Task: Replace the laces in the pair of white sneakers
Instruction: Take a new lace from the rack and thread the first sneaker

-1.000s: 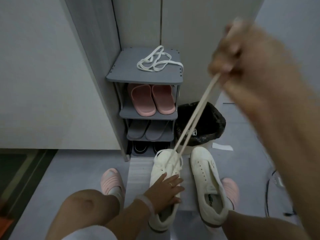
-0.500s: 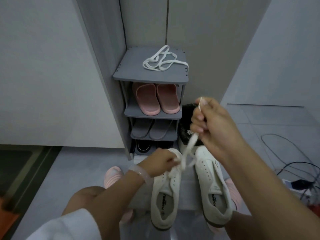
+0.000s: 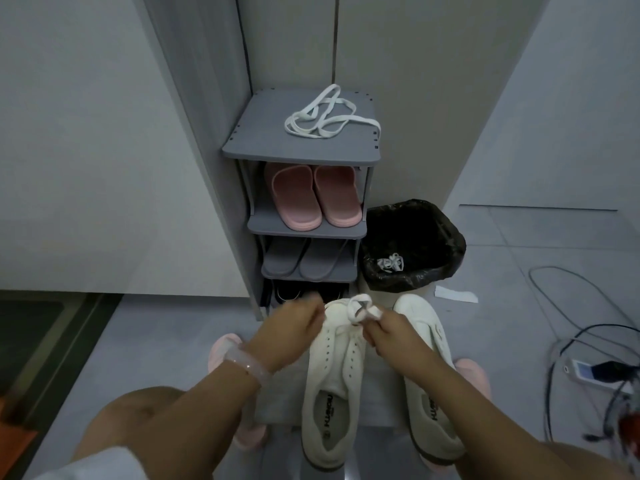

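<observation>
Dim, even indoor light w/ cool grey cast; no glare, shadows soft. Wide-angle bending at edges: walls bow outward. Left hand point(image 3: 294, 325) motion-blurred at fingertips; rest approx. sharp.

This looks like the way in to a home. A small gray shoe rack point(image 3: 301, 154) stands by the wall with pink slippers point(image 3: 313, 197) on it. A trash bin point(image 3: 412, 245) sits beside it on the tiled floor point(image 3: 519, 306).
</observation>
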Demonstrator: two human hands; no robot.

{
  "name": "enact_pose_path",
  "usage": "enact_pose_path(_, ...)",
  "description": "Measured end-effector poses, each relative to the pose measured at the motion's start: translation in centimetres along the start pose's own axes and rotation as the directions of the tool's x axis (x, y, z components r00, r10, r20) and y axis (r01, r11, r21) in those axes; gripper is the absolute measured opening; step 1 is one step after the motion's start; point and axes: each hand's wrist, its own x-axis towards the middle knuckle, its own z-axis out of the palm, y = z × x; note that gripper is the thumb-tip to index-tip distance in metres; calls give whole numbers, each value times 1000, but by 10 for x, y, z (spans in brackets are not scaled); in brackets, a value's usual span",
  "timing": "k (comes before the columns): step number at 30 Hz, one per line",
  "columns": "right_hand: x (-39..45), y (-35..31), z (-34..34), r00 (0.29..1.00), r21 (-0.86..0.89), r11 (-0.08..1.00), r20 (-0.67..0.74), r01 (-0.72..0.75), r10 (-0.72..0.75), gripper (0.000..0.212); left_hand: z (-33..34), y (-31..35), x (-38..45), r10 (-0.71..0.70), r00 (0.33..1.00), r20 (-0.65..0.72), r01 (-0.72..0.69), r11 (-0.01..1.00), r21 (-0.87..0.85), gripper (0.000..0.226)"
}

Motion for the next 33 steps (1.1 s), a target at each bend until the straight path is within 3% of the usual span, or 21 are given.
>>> enact_pose_path(2, 4, 3, -1, 1000, -24, 1000, -15, -4, 3, 37, 30, -8, -8, 181, 936, 301, -242, 954, 178, 32)
enact_pose_path(4, 6, 4, 2, 1000, -64, 998, -22, 1, -3, 35, 51, -9, -13, 307, 857, 413, -406, 897, 175, 44)
enact_pose_path(8, 7, 6, 9, 999, -172, 984, 13, 44, -43, 16, 66, -19, -12, 349, 873, 342, -388, 920, 51, 46)
enact_pose_path(13, 7, -21, -5, 980, -22, 996, -178, 87, -89, 20, 83, -18, -15, 295, 886, 357, -327, 944, 31, 47)
enact_pose_path(17, 1, -62, -32, 930, 128, 949, -274, 289, -246, 30, 87, -20, -17, 285, 893, 348, -309, 951, 15, 46)
enact_pose_path(21, -19, -81, -39, 881, 101, 902, -285, 420, -378, 29, 90, -13, -18, 251, 914, 318, -268, 963, 11, 45)
enact_pose_path(24, -21, -70, -30, 935, 69, 938, -133, 340, -329, 40, 88, -8, -20, 206, 931, 301, -211, 977, -16, 45)
enact_pose_path(26, -20, -50, -29, 984, -81, 985, 108, 152, -143, 40, 75, -7, -17, 164, 941, 297, -123, 981, -152, 40)
enact_pose_path(27, -22, -39, -29, 963, -242, 967, 268, 82, -14, 34, 66, -8, -14, 115, 950, 291, -46, 971, -234, 34)
enact_pose_path(30, -30, -7, -11, 747, -561, 808, 612, 180, 259, 20, 38, -19, -6, -159, 982, 101, 187, 890, -416, 18)
enact_pose_path(31, -34, -3, -1, 691, -559, 786, 678, 265, 249, 24, 35, -24, -3, -232, 972, 39, 227, 880, -418, 18)
enact_pose_path(33, -40, -11, 15, 610, -463, 816, 772, 348, 178, 34, 34, -28, 3, -229, 973, 1, 220, 931, -290, 20)
